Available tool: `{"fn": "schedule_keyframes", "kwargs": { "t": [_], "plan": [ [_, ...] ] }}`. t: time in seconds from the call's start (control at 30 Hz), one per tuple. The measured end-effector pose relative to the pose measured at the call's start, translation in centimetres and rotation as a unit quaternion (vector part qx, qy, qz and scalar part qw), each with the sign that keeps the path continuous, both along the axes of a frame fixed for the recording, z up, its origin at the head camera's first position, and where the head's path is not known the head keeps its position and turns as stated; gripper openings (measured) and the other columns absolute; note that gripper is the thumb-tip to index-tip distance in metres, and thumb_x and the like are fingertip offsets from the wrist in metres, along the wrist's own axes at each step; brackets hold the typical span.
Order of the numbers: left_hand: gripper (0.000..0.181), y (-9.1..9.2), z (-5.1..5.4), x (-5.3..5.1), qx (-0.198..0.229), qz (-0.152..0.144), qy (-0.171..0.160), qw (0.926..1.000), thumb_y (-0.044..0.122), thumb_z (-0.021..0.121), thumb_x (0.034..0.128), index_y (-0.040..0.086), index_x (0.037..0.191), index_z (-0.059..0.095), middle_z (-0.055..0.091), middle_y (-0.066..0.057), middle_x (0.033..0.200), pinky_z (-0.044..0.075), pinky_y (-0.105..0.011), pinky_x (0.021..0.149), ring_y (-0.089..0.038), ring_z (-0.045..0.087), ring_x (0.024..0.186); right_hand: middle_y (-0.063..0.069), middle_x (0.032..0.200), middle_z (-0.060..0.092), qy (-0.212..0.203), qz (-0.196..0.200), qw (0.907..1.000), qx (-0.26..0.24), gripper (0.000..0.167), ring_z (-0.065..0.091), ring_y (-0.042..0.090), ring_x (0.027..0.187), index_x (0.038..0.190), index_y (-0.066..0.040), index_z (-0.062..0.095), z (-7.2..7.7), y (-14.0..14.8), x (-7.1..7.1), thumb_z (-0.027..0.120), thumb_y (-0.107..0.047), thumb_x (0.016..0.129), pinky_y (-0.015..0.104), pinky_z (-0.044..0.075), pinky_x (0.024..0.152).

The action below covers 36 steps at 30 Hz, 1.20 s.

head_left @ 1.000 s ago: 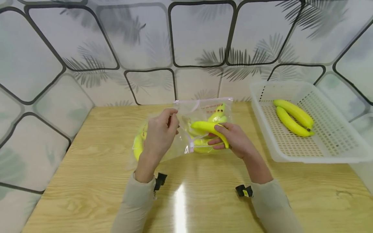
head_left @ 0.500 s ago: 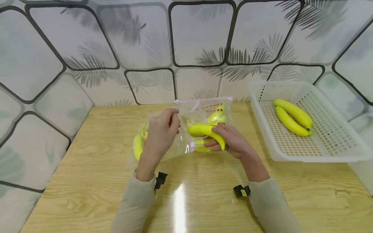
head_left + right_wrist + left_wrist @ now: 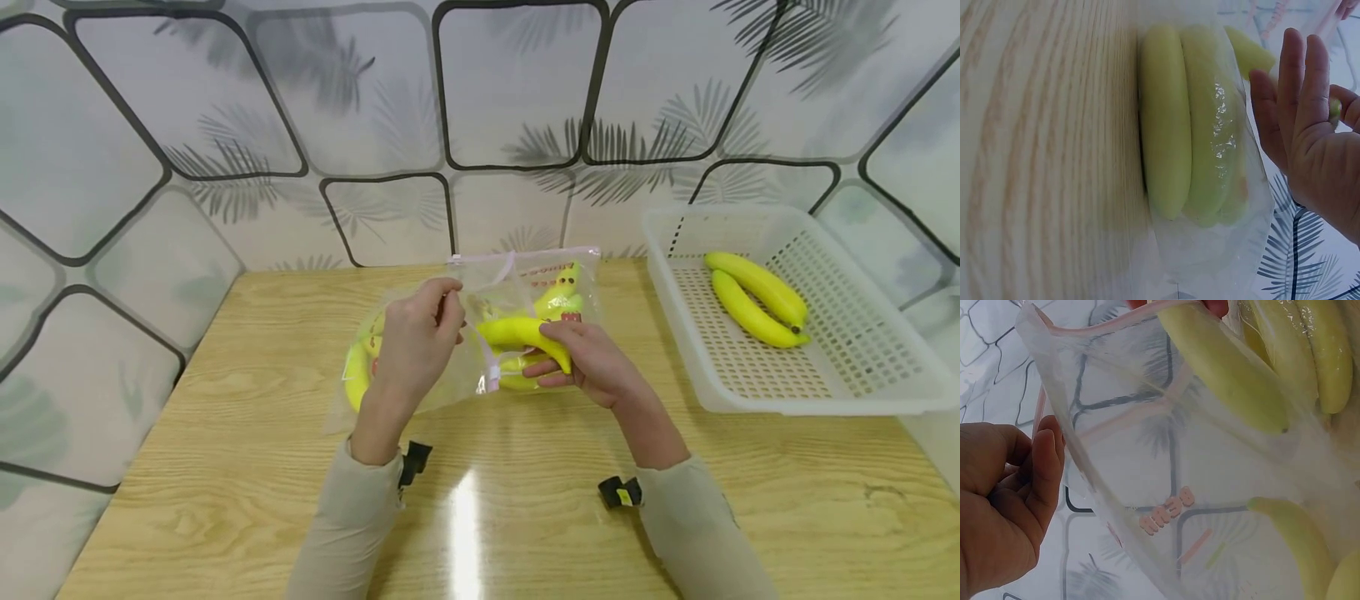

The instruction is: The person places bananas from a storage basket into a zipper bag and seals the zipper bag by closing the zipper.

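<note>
My left hand (image 3: 414,337) pinches the mouth edge of a clear zip bag (image 3: 1125,450), holding it up and spread wide. Bananas (image 3: 356,379) lie inside its far end, at the left in the head view. My right hand (image 3: 600,364) grips a yellow banana (image 3: 510,332) by one end, between thumb and fingers. The banana's other end reaches into the mouth of the held bag, as the left wrist view (image 3: 1229,372) shows from the side. My left fingertips are partly hidden in the head view.
A second clear zip bag (image 3: 588,300) with several bananas (image 3: 1166,125) lies on the wooden table (image 3: 247,467) beneath my right hand. To the right stands a white perforated basket (image 3: 716,402) holding two bananas (image 3: 757,292). A patterned wall rises behind the table.
My right hand has moved left with the banana, whose leading end has gone into the mouth of the held bag. My left hand has stayed in place.
</note>
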<state>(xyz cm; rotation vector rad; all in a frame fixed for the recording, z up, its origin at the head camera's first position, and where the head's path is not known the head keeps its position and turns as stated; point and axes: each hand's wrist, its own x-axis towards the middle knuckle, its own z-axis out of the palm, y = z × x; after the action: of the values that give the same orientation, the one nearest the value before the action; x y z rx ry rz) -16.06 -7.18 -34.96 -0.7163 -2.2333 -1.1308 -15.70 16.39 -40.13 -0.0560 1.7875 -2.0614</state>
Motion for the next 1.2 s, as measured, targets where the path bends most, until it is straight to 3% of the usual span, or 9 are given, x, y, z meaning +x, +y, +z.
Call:
{"fn": "schedule_keyframes", "kwargs": {
  "t": [0.2,0.47,0.83,1.2],
  "plan": [
    [0.020,0.0,-0.1,0.0,-0.004,0.000,0.002,1.0000,-0.007,0.048,0.0949,-0.010,0.104,0.066,0.069,-0.013,0.071,0.044,-0.018,0.040,-0.017,0.065,0.050,0.016,0.112,0.062,-0.005,-0.004,1.0000,0.004,0.050,0.074,0.020,0.080,0.137,0.012,0.045,0.2,0.0,0.0,0.048,-0.026,0.105,0.028,0.061,0.067],
    [0.020,0.0,-0.1,-0.1,-0.005,0.000,0.007,1.0000,-0.006,0.048,0.0957,-0.010,0.104,0.066,0.068,-0.013,0.069,0.045,-0.018,0.040,-0.017,0.065,0.049,0.017,0.114,0.061,-0.004,-0.004,0.9999,0.009,0.050,0.074,0.022,0.082,0.138,0.011,0.046,0.3,-0.2,-0.1,0.048,-0.026,0.105,0.030,0.061,0.068],
    [0.019,0.0,-0.2,-0.1,-0.001,0.005,0.014,0.9999,-0.005,0.050,0.0956,-0.008,0.104,0.067,0.068,-0.011,0.068,0.043,-0.017,0.040,-0.015,0.063,0.047,0.031,0.137,0.050,0.036,0.019,0.9992,0.002,0.050,0.073,0.020,0.082,0.148,0.006,0.036,1.3,-0.6,0.5,0.049,-0.017,0.104,0.032,0.062,0.070],
    [0.018,-0.2,-0.1,-0.1,0.001,0.007,0.020,0.9998,-0.004,0.052,0.0956,-0.008,0.104,0.067,0.068,-0.010,0.066,0.043,-0.016,0.041,-0.014,0.062,0.047,0.032,0.136,0.048,0.068,0.039,0.9969,0.005,0.050,0.071,0.021,0.088,0.148,0.003,0.036,2.0,-1.1,1.1,0.048,-0.015,0.103,0.036,0.061,0.077]
  ]
}}
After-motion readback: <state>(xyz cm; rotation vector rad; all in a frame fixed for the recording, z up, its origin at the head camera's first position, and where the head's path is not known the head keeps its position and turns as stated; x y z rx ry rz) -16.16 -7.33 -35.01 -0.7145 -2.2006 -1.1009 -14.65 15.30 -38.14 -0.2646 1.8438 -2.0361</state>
